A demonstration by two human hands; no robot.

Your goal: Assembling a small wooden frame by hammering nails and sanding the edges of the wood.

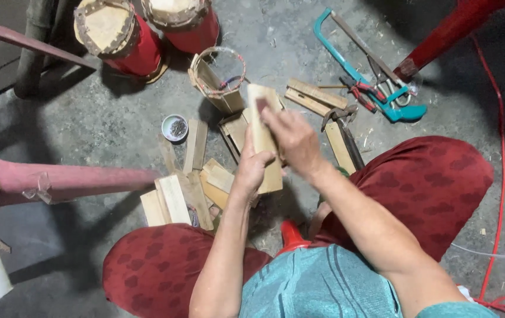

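Hands (253,168) (292,140) clasped around upright wooden slat (262,126), knuckles up.

The wooden slat (262,138) stands between left hand (252,168) and right hand (293,141). Loose wood pieces (176,200) lie left; hacksaw (352,70) lies far right.

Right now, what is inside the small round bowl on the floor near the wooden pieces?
The small round bowl holds a dark heap of small bits, perhaps nails; they are too small to tell. The heap covers the middle of the bowl's bottom. The bowl stands beside wooden strips.
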